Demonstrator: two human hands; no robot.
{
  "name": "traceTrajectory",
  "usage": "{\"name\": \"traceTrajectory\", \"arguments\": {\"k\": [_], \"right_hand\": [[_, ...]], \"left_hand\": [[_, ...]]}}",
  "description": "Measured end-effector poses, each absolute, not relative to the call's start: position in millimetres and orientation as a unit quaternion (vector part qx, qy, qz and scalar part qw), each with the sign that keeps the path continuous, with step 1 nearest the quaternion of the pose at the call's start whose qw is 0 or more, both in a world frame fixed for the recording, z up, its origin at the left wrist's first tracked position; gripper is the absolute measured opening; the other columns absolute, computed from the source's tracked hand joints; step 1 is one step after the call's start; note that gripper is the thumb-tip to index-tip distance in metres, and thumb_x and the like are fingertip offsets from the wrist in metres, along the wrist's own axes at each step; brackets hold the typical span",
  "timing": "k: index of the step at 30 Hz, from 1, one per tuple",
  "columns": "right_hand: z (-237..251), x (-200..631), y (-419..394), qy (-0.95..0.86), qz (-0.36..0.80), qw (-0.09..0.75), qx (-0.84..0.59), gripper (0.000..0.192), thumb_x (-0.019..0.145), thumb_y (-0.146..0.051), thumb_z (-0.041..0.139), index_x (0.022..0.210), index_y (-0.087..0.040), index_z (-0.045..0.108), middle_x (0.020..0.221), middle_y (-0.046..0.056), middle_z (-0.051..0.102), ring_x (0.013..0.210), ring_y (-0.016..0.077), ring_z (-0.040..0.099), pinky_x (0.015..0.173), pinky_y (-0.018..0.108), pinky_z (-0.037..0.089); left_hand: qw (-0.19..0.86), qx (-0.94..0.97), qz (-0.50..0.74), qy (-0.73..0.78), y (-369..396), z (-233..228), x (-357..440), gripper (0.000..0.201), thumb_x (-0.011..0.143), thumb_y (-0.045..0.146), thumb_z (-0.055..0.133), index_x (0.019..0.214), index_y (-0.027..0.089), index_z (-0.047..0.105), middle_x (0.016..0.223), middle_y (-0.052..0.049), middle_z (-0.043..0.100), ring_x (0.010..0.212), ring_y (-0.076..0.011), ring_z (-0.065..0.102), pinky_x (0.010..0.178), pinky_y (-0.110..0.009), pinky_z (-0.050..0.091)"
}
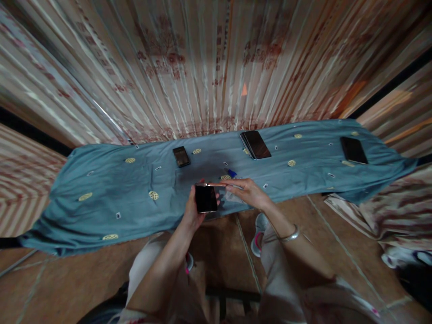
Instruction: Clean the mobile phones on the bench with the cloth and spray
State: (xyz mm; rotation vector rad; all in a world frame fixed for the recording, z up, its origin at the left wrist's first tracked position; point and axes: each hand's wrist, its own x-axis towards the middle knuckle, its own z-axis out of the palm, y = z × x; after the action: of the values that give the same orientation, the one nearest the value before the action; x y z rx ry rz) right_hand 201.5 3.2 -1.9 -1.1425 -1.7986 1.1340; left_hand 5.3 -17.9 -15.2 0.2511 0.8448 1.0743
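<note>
My left hand (193, 208) is wrapped round a smartphone (206, 199) with a dark screen, held face up over the near edge of the cloth-covered table. My right hand (248, 191) pinches a thin copper-coloured stick-like tool (216, 184). Its far end lies along the phone's top edge; whether it touches cannot be made out. Something whitish and crumpled, perhaps a tissue (232, 196), shows under my right fingers. Just beyond them a small blue object (231, 173) lies on the cloth, its kind unclear.
A blue-green patterned cloth (135, 207) covers the long narrow table. On it lie a small dark phone (181, 156), a stack of dark tablet-like devices (255, 145) and another dark flat device (353, 150) at the right. Striped curtains (202, 67) hang close behind.
</note>
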Motion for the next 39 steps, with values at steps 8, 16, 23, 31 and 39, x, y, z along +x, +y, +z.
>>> {"name": "traceTrajectory", "arguments": {"k": [8, 16, 23, 31, 39], "right_hand": [[-4, 189, -5, -0.721, 0.416, 0.340, -0.437, 0.034, 0.089, -0.034, 0.056, 0.119, -0.024, 0.067, 0.121, 0.004, 0.069, 0.113, 0.0226, 0.064, 0.100, 0.038, 0.049], [-5, 177, -14, -0.759, 0.375, 0.302, -0.438, 0.041, 0.094, -0.033, 0.048, 0.133, -0.023, 0.055, 0.130, 0.006, 0.063, 0.119, 0.0231, 0.060, 0.101, 0.038, 0.047], [-3, 172, -18, -0.755, 0.368, 0.242, -0.485, 0.054, 0.093, -0.032, 0.051, 0.143, -0.019, 0.039, 0.108, 0.008, 0.072, 0.101, 0.0227, 0.069, 0.090, 0.037, 0.050], [-4, 169, -19, -0.769, 0.345, 0.210, -0.496, 0.053, 0.093, -0.031, 0.050, 0.144, -0.023, 0.038, 0.108, 0.008, 0.072, 0.102, 0.0249, 0.068, 0.086, 0.035, 0.050], [-5, 167, -20, -0.780, 0.350, 0.196, -0.480, 0.053, 0.093, -0.029, 0.050, 0.144, -0.021, 0.037, 0.107, 0.008, 0.072, 0.098, 0.0234, 0.069, 0.085, 0.033, 0.050]], "left_hand": [[0.746, 0.110, 0.531, 0.387, -12, -15, 4, 0.048, 0.096, 0.045, 0.035, 0.139, 0.026, 0.043, 0.103, -0.008, 0.070, 0.078, -0.0198, 0.069, 0.077, -0.040, 0.056], [0.731, 0.099, 0.548, 0.393, -8, -8, 0, 0.046, 0.098, 0.043, 0.030, 0.138, 0.025, 0.045, 0.103, -0.007, 0.070, 0.079, -0.0179, 0.068, 0.074, -0.033, 0.055], [0.731, 0.094, 0.548, 0.394, -7, -6, -2, 0.047, 0.098, 0.043, 0.030, 0.139, 0.026, 0.044, 0.102, -0.006, 0.070, 0.081, -0.0181, 0.068, 0.074, -0.033, 0.055], [0.731, 0.096, 0.548, 0.394, -7, -4, -2, 0.047, 0.098, 0.043, 0.029, 0.139, 0.025, 0.043, 0.099, -0.006, 0.070, 0.080, -0.0192, 0.069, 0.080, -0.038, 0.054], [0.734, 0.087, 0.549, 0.389, -7, -5, -1, 0.048, 0.098, 0.044, 0.026, 0.139, 0.025, 0.043, 0.094, -0.006, 0.070, 0.075, -0.0186, 0.069, 0.078, -0.039, 0.055]]}}
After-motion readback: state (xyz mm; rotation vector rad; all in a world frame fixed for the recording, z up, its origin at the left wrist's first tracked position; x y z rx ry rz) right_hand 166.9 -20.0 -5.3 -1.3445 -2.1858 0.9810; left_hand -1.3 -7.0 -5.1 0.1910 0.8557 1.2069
